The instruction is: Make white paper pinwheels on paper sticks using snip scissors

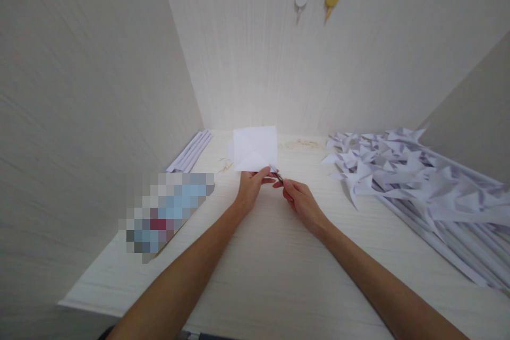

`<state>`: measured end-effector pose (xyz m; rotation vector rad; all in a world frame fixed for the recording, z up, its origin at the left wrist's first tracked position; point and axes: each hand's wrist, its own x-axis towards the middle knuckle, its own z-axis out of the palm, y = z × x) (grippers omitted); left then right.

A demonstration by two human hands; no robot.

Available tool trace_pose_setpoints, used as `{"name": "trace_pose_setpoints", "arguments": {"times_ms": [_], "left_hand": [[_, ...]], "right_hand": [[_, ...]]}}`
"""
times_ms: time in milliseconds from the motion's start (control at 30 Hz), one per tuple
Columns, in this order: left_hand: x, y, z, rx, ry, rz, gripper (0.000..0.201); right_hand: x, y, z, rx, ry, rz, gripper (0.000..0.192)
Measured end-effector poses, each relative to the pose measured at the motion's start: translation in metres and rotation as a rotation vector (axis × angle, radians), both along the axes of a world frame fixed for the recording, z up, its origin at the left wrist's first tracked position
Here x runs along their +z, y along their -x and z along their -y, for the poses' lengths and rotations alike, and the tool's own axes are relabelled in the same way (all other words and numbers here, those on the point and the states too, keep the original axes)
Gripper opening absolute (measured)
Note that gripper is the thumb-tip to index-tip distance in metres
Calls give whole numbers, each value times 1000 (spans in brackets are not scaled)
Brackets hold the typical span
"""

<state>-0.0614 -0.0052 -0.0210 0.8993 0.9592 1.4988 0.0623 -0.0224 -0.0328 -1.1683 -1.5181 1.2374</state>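
Facing pale desk (279, 276), white walls (79, 64)

A pale, wood-grain desk (279, 255) set into a white alcove carries a heap of folded white paper pinwheels on rolled paper sticks (422, 180) at right, a bundle of rolled white paper sticks (190, 152) at back left, and loose rubber bands (300, 144) near the wall.
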Motion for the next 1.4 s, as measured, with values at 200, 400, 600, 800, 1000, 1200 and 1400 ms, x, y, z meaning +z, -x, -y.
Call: {"name": "trace_pose_setpoints", "arguments": {"times_ms": [200, 400, 600, 800, 1000, 1200, 1400], "left_hand": [[-1, 0, -1, -11, -10, 17, 15], [-2, 1, -2, -12, -14, 13, 14], [-2, 1, -2, -10, -4, 1, 16], [-2, 2, -2, -22, 3, -7, 14], [-2, 3, -2, -28, 4, -13, 15], [-3, 3, -3, -24, 4, -1, 14], [-3, 2, -2, -23, 13, 4, 14]], "right_hand": [[3, 0, 1, 10, 33, -17, 40], [4, 0, 1, 13, 33, -38, 39], [2, 0, 1, 10, 30, -34, 37], [-4, -1, -1, -7, -57, 32, 38], [-4, 0, 0, -31, -93, 87, 38], [-1, 1, 2, -42, -106, 122, 38], [3, 3, 5, -69, -121, 157, 36]]}}
